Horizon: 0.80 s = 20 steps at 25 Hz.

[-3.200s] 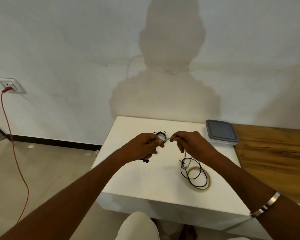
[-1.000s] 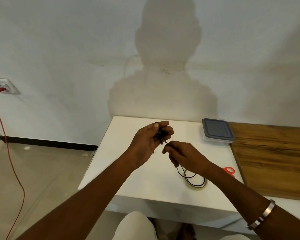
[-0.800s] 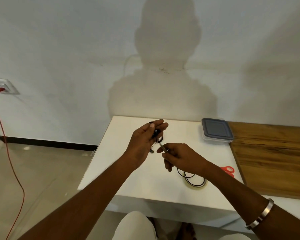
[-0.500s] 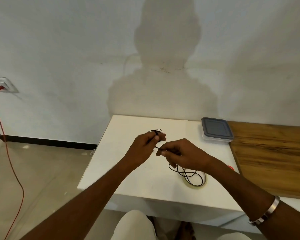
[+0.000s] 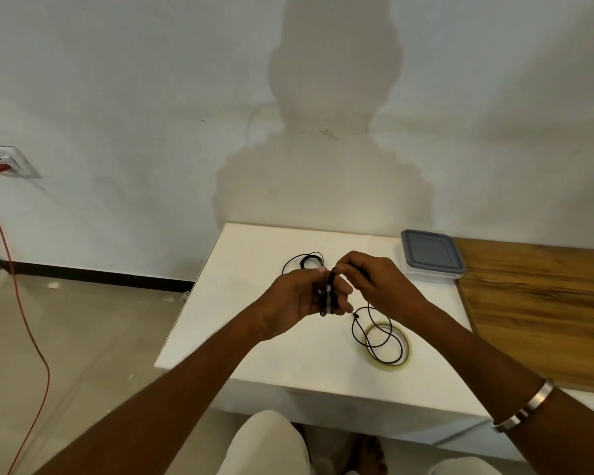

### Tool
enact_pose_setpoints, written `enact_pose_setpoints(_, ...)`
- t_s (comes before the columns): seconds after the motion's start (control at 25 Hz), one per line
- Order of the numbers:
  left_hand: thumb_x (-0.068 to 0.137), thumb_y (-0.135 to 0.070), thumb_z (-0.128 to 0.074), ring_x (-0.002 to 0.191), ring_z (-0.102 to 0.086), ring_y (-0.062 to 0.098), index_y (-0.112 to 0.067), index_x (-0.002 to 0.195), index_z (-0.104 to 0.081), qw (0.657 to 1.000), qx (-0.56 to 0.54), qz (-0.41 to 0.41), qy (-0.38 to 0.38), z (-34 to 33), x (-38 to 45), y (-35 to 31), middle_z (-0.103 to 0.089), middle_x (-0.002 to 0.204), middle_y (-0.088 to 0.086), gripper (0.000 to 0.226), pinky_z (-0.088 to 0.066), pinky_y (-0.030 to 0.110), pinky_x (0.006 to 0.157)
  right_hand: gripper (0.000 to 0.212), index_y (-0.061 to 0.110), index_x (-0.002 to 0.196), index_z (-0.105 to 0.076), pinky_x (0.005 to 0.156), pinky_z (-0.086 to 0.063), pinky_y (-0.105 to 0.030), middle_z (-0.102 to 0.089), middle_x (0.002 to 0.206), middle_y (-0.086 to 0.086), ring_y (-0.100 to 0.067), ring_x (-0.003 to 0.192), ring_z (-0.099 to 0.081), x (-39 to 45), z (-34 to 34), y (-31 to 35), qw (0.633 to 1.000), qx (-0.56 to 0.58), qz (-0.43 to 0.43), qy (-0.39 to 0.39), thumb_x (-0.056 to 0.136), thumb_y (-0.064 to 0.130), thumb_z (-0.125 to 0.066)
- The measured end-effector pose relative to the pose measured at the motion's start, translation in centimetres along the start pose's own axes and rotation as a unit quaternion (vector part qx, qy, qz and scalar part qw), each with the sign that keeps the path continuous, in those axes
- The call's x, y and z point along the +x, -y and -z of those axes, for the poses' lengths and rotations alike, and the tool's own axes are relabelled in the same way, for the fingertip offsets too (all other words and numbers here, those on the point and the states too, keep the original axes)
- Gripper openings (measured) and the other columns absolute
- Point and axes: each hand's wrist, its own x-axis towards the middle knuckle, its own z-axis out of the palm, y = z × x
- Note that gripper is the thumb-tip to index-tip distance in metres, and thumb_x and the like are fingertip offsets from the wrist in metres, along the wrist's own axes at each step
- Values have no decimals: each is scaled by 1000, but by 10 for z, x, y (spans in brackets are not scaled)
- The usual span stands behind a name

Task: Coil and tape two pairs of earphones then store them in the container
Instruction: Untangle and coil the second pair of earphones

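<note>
My left hand (image 5: 300,296) grips a small black bundle of earphone cable (image 5: 329,296), turns of it wrapped round my fingers. Half a second ago that hand was only pinching a thin loop; now the bundle is thicker, so another turn has gone on. My right hand (image 5: 379,286) has risen from low beside the bundle to just above and right of it, and pinches the free run of the same cable, feeding it over the top.

The slack has shortened as well. A moment back, several loose loops lay piled on the tape roll (image 5: 388,342); now only a couple of strands of the loose tail (image 5: 374,334) hang from my right hand and fall across the roll, which lies flat on the white surface (image 5: 240,320) near the front edge, below and right of the bundle. I judge this pair is mostly coiled, with a few turns left before I can tape it.

The second pair of earphones (image 5: 304,262) lies in a loose ring on the surface just beyond the bundle, untouched across these moments and untaped. The container (image 5: 431,253) sits at the far right corner, well right of the bundle, its grey lid on. So taping and storing are not yet begun.
</note>
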Motion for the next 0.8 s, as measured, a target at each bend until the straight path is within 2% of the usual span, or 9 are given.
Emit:
enact_pose_setpoints(0.12,96,-22,-39,93,-65,34,-1,99,-68,993,-108,-49,-20,-7,2,-7,-68,92,17,36,-55,35,83,24,23,82,-58,61,-44,-28,-59,67,5,-12,60,-53,-4,-10,0,1000,0,-13,18,98,14,-42)
enact_pose_setpoints(0.2,94,-23,-39,101,-66,34,5,110,-65,984,-152,-79,-50,-9,4,-13,-68,105,23,41,-56,35,86,31,28,74,-54,62,-44,-28,-58,64,9,-12,59,-56,-8,-16,3,998,-8,-24,53,99,17,-40)
enact_pose_setpoints(0.28,94,-24,-36,113,-62,35,6,119,-60,982,-138,-101,-75,-8,8,-14,-64,119,26,46,-51,38,98,24,26,88,-61,64,-50,-29,-61,66,7,-11,61,-60,-12,-23,4,994,4,-20,105,100,27,-40)
enact_pose_setpoints(0.36,98,-22,-32,120,-58,37,4,121,-59,984,-90,-105,-108,-3,10,-11,-62,123,25,44,-42,44,109,22,25,102,-63,68,-54,-31,-64,65,5,-10,59,-62,-15,-26,6,990,28,-18,134,98,33,-43)
enact_pose_setpoints(0.44,98,-24,-33,120,-58,35,-2,117,-64,985,-20,-97,-138,3,11,-5,-65,120,22,42,-37,48,111,19,25,99,-65,68,-53,-31,-62,60,4,-10,55,-61,-17,-24,8,990,47,-18,133,97,33,-47)
enact_pose_setpoints(0.56,91,-36,-35,116,-61,26,-17,111,-70,979,106,-60,-166,13,11,4,-71,114,8,45,-34,52,110,14,23,93,-66,66,-52,-28,-62,58,-1,-12,52,-60,-18,-17,15,989,72,-10,131,95,25,-52)
enact_pose_setpoints(0.68,86,-48,-32,96,-62,10,-32,97,-72,963,205,-26,-173,15,7,10,-73,97,-7,44,-40,43,104,11,20,91,-67,62,-51,-30,-61,59,-8,-15,50,-57,-19,-9,19,988,95,-11,121,93,20,-56)
enact_pose_setpoints(0.76,90,-52,-29,82,-57,7,-35,79,-69,947,279,-15,-160,13,1,13,-67,81,-10,45,-42,36,94,11,19,89,-68,55,-47,-27,-58,55,-1,-13,49,-51,-16,-6,19,989,106,-15,101,92,19,-58)
enact_pose_setpoints(0.8,97,-46,-27,79,-57,4,-32,77,-67,942,300,-10,-149,12,-1,14,-67,77,-12,47,-41,31,90,11,19,88,-68,52,-44,-24,-57,54,6,-10,48,-48,-14,-4,17,991,101,-15,89,93,19,-58)
